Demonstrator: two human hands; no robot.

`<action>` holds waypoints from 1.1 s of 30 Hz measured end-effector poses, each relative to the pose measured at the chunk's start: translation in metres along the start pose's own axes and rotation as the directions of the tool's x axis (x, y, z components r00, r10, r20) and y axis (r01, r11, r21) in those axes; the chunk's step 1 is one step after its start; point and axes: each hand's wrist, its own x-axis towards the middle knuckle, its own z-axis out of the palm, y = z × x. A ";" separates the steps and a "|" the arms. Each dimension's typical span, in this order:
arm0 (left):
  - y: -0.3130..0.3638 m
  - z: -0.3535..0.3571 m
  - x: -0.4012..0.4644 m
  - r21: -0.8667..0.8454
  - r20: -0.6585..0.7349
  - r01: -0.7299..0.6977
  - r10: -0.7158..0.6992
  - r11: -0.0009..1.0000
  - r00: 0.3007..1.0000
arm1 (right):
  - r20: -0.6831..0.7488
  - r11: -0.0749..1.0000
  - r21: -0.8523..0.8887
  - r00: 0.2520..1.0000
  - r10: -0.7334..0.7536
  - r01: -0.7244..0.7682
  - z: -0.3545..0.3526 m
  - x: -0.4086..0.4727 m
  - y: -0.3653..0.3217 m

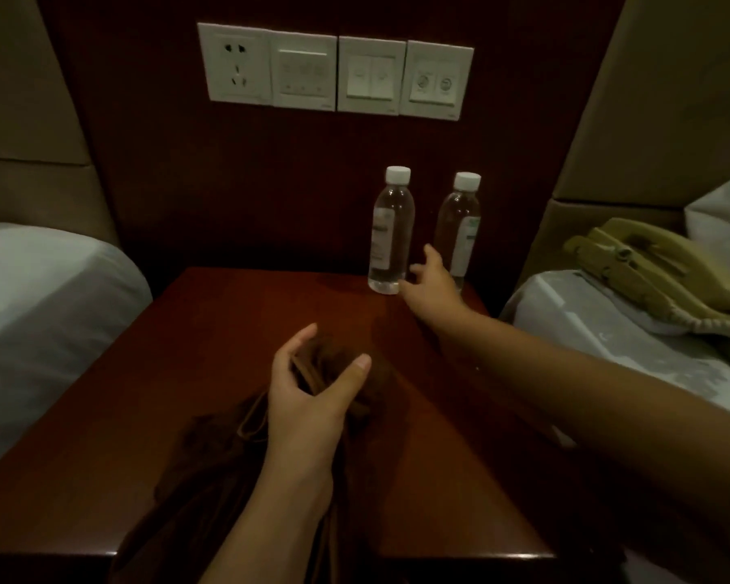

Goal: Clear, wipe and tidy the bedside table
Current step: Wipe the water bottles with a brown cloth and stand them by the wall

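The dark red wooden bedside table [211, 330] fills the middle of the head view. My left hand [312, 394] grips a bunched dark brown cloth [211, 448], which trails over the table's front edge. Two clear water bottles with white caps stand at the table's back right: the left bottle [390, 233] and the right bottle [460, 229]. My right hand [433, 284] reaches between them with fingers spread, close to both; whether it touches either is unclear.
A white bed [39, 301] lies left of the table. Another bed [607, 326] on the right carries a beige telephone [650, 271] with a coiled cord. A row of white sockets and switches [334, 73] is on the dark wall panel behind the table.
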 end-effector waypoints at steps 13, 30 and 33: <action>-0.002 0.002 -0.004 0.048 -0.006 -0.023 0.023 0.999 1.000 | 0.274 0.931 -0.334 0.960 -0.052 0.146 -0.105 -0.111 0.063; -0.004 0.001 -0.002 0.065 -0.011 -0.045 0.046 0.997 0.999 | 0.363 0.868 -0.398 0.920 -0.147 0.296 -0.103 -0.118 0.063; -0.004 0.001 -0.003 0.064 -0.005 -0.044 0.044 0.997 0.999 | 0.393 0.761 -0.535 0.905 -0.160 0.367 -0.098 -0.123 0.060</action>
